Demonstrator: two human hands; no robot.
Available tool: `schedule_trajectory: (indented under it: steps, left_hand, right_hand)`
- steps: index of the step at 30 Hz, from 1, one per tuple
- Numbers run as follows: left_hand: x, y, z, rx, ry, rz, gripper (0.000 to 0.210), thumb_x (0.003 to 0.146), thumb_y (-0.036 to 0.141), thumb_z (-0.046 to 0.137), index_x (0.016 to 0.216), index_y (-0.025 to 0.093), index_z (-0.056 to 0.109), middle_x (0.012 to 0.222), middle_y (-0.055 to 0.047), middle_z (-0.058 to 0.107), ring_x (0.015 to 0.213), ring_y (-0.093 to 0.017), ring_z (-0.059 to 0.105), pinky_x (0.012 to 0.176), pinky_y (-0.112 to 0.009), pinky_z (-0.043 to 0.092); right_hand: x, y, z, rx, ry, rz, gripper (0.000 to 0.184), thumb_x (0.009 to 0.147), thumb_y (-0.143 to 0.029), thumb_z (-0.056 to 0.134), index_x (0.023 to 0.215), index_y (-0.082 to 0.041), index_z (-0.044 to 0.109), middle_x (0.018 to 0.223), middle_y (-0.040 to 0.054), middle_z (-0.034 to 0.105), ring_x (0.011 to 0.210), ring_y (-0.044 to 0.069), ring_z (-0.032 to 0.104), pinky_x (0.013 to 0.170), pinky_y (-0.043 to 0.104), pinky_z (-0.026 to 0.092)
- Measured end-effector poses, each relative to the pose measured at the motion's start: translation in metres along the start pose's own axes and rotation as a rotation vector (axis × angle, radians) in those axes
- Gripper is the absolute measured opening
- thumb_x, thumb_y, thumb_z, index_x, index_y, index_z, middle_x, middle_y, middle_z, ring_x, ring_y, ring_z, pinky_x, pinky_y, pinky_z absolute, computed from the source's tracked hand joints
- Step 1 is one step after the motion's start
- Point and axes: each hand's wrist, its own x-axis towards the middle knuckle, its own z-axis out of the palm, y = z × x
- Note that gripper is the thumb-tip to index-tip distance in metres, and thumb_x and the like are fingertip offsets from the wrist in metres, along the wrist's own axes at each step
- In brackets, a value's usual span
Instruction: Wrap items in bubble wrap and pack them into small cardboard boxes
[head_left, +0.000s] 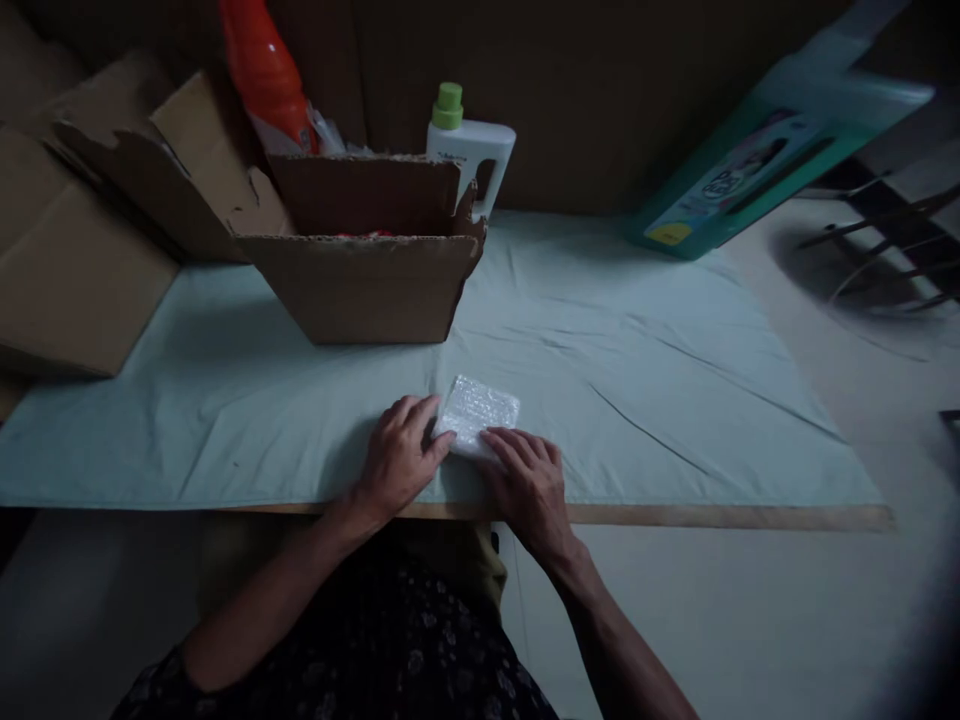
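Note:
A small flat packet wrapped in bubble wrap (480, 405) lies tilted near the front edge of the cloth-covered table, between my two hands. My left hand (401, 450) grips its left side, with the thumb on the near left corner and the index finger along the left edge. At the near right side, my right hand (529, 480) has its fingers on top of the packet; its thumb is hidden underneath. What the bubble wrap encloses cannot be made out.
A cardboard box (375, 290) with raised flaps stands behind my hands, something red inside. More cardboard (67, 260) is at the left. Behind stand an orange bottle (266, 75), a white bottle with a green cap (480, 145) and, at right, a large green-liquid bottle (750, 165).

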Motion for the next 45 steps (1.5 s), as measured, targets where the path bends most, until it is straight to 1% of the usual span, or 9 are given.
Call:
schedule_trajectory:
  steps: [5,9,19,26,30,33,36,40,45]
  left_hand:
    - [-0.026,0.010,-0.014,-0.780,-0.067,-0.480,0.048,0.080,0.037,0.073,0.122,0.016,0.064,0.112,-0.011,0.069,0.098,-0.021,0.066,0.089,-0.035,0.052]
    - [-0.028,0.020,-0.014,-1.290,-0.224,-0.610,0.043,0.068,0.031,0.082,0.105,0.014,0.069,0.101,-0.007,0.072,0.098,-0.022,0.065,0.094,-0.034,0.047]
    - [-0.031,0.022,-0.010,-1.400,-0.258,-0.665,0.037,0.067,0.031,0.080,0.099,0.014,0.071,0.089,-0.005,0.072,0.085,-0.018,0.063,0.081,-0.030,0.047]
    - [-0.027,0.020,-0.024,-1.467,-0.177,-0.672,0.075,0.061,0.029,0.087,0.130,0.020,0.059,0.107,-0.008,0.073,0.099,-0.022,0.067,0.091,-0.035,0.048]
    - [-0.028,0.022,-0.018,-1.458,-0.030,-0.691,0.083,0.064,0.033,0.085,0.138,0.020,0.050,0.102,-0.007,0.073,0.098,-0.024,0.068,0.092,-0.038,0.050]
    - [-0.027,0.020,-0.017,-1.353,-0.037,-0.601,0.079,0.072,0.039,0.078,0.141,0.018,0.046,0.107,-0.010,0.073,0.099,-0.025,0.069,0.093,-0.041,0.052]
    - [-0.010,0.017,-0.039,-0.923,-0.021,-0.257,0.067,0.082,0.042,0.070,0.141,0.017,0.046,0.127,-0.016,0.066,0.113,-0.028,0.065,0.102,-0.045,0.049]
    - [0.050,0.018,-0.097,-0.014,0.370,0.288,0.069,0.086,0.037,0.070,0.146,0.019,0.042,0.153,-0.017,0.046,0.147,-0.033,0.036,0.121,-0.054,0.028]
    - [0.120,0.009,-0.140,0.549,0.400,0.350,0.040,0.086,0.015,0.058,0.126,0.017,0.062,0.121,-0.013,0.069,0.130,-0.034,0.054,0.120,-0.066,0.020]
  right_hand:
    - [0.007,-0.010,-0.004,0.328,0.075,0.246,0.023,0.097,-0.030,0.057,0.117,-0.024,0.068,0.102,0.0069,0.074,0.094,0.023,0.068,0.082,0.038,0.054]
    - [0.003,-0.024,-0.005,0.540,-0.023,0.190,0.018,0.097,-0.034,0.059,0.108,-0.024,0.071,0.115,0.0084,0.071,0.107,0.023,0.066,0.089,0.039,0.056]
    - [0.008,-0.025,-0.006,0.394,0.008,0.052,0.016,0.097,-0.030,0.059,0.086,-0.020,0.064,0.137,0.0144,0.058,0.123,0.027,0.061,0.093,0.043,0.058]
    - [0.027,-0.030,-0.012,0.472,-0.154,0.021,0.017,0.097,-0.035,0.061,0.087,-0.021,0.064,0.134,0.0123,0.063,0.122,0.027,0.062,0.099,0.045,0.054]
    - [0.018,-0.041,0.004,0.727,-0.093,0.251,0.038,0.093,-0.040,0.064,0.126,-0.022,0.057,0.131,0.0145,0.065,0.116,0.025,0.066,0.095,0.041,0.056]
    - [0.008,-0.044,0.013,0.976,-0.109,0.438,0.048,0.090,-0.047,0.067,0.129,-0.020,0.057,0.115,0.0115,0.071,0.096,0.022,0.070,0.079,0.033,0.059]
    - [0.002,-0.038,0.013,1.046,-0.049,0.624,0.033,0.090,-0.049,0.067,0.102,-0.019,0.067,0.085,0.0046,0.070,0.072,0.016,0.064,0.063,0.025,0.053]
    - [0.004,-0.023,0.001,0.995,0.077,0.676,0.032,0.086,-0.051,0.070,0.094,-0.019,0.068,0.080,0.0033,0.068,0.069,0.016,0.061,0.060,0.023,0.051]
    - [0.013,-0.011,-0.017,0.884,0.094,0.609,0.033,0.088,-0.051,0.068,0.093,-0.019,0.067,0.077,0.0033,0.066,0.065,0.015,0.060,0.056,0.023,0.051]
